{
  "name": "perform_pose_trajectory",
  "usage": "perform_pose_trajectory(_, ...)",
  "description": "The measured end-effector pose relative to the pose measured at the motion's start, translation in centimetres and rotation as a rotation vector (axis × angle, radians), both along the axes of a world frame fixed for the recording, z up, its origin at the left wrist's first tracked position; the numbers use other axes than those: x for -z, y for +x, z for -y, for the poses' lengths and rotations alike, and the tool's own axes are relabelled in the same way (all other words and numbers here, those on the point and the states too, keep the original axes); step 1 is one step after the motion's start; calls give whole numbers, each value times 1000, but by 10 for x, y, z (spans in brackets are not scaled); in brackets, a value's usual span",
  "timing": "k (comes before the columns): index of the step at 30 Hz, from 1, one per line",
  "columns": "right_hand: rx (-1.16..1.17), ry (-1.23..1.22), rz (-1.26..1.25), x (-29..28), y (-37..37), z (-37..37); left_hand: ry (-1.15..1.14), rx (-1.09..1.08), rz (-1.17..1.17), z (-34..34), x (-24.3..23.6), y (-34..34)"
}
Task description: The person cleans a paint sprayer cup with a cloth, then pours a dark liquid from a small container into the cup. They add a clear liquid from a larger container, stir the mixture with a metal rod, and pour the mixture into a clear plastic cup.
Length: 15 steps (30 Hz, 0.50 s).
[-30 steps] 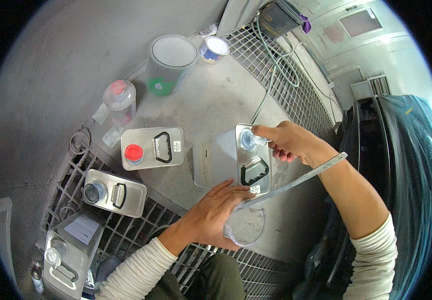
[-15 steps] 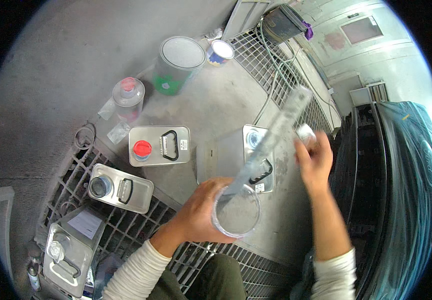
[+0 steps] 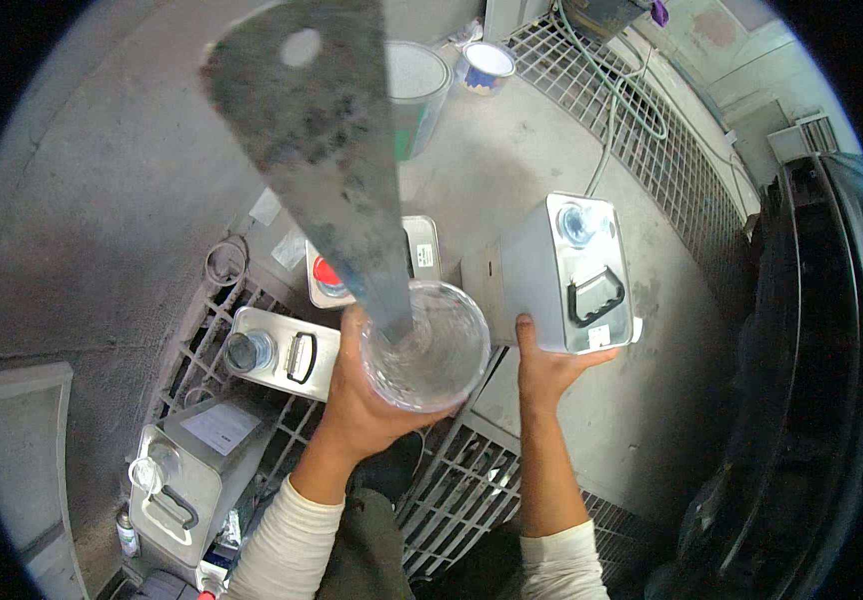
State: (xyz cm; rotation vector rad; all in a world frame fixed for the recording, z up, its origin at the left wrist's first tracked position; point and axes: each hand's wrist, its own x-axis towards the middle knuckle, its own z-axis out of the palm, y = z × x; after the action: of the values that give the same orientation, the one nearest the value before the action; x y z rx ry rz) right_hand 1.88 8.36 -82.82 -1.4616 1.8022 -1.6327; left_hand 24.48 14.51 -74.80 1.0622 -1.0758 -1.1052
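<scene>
A concrete floor (image 3: 152,180) with metal grating (image 3: 472,480) is being used as the work surface, and a dark plastic-covered shape (image 3: 812,380) is filling the right edge of the frame.

Just right of centre, a tall metal can (image 3: 572,275) with a black handle and an uncapped spout is being steadied from below by the right hand (image 3: 542,365); the thumb is being pressed up against its near left side and the fingers seem to be passing beneath it, probably so that it can be tipped. How firmly it is being gripped cannot be told.

A flat stirring stick (image 3: 322,130), looming large in the upper centre because it is close to the camera, is being left standing in a clear plastic cup (image 3: 430,345), its lower end resting on the bottom.

The cup is being held at the centre of the frame by the left hand (image 3: 362,400), the fingers being wrapped closed around its side so that its mouth is being kept level beside the can.

More cans are being kept lying flat to the left: one with a red cap (image 3: 327,275) behind the stick, one (image 3: 277,350) on the grating, another (image 3: 187,470) at lower left. A paint tin (image 3: 417,85) and a small tin (image 3: 482,65) are being kept at the top.
</scene>
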Motion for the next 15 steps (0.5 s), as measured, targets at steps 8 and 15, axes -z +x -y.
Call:
perform_pose_trajectory(8, -168, 107, -278, -78, -55, -34, 41, 8, 94, -6, 8, 20)
perform_pose_trajectory(15, -386, 205, -234, -144, -78, -113, 146, 41, -8, -7, 2, 33)
